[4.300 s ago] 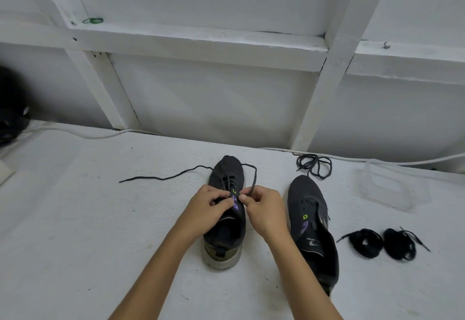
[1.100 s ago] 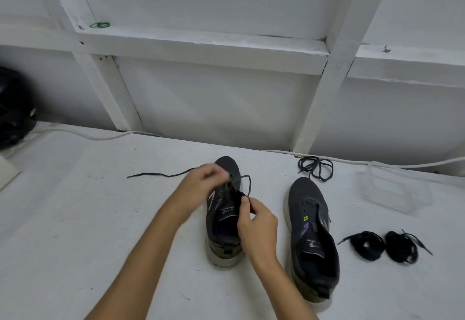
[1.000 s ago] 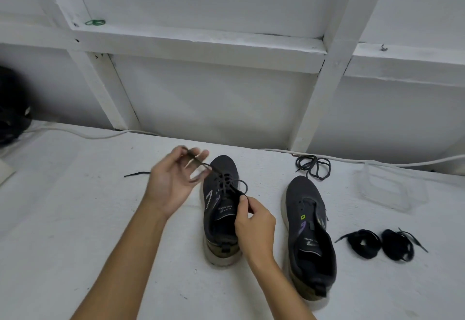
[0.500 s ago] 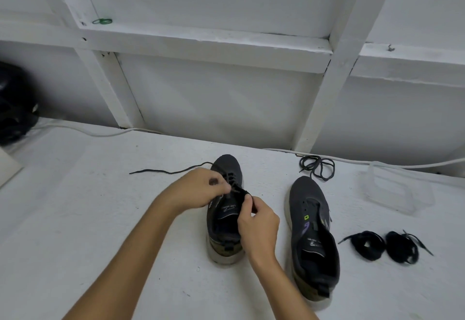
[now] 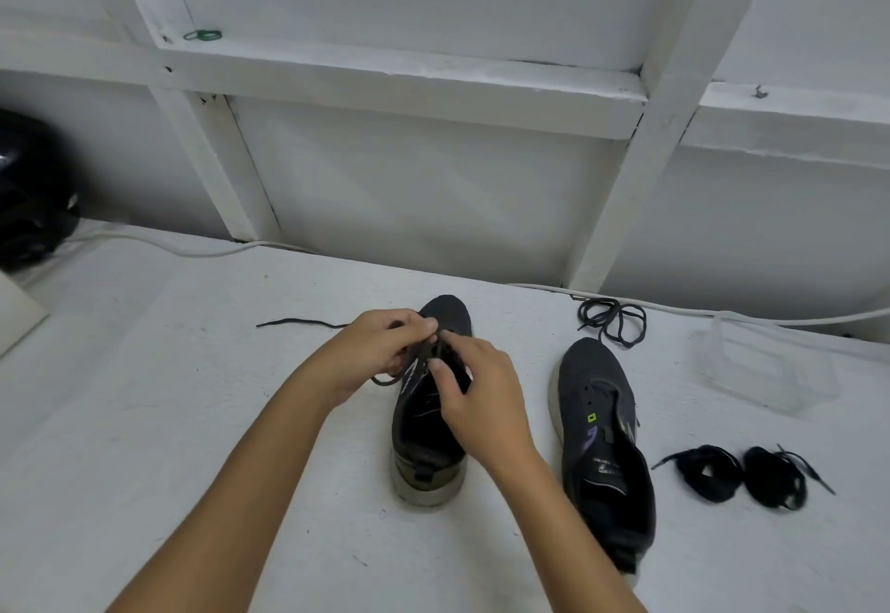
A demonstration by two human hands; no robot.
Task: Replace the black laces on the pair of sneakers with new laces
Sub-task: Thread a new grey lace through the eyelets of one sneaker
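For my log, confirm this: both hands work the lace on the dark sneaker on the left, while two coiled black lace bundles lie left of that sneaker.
Wrong side. The head view shows the two coiled black lace bundles to the right, beyond the second dark sneaker. Both hands, left hand and right hand, do work the left dark sneaker.

Two bare forearms, no sleeves (no rings), short-nailed fingers (image 5: 436,364)

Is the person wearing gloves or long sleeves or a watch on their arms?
No. The left hand and the right hand are bare, with no gloves and no rings that show. Both forearms are bare as far as the picture reaches, with no sleeves, watch or bracelet in view. The fingernails look short and plain.
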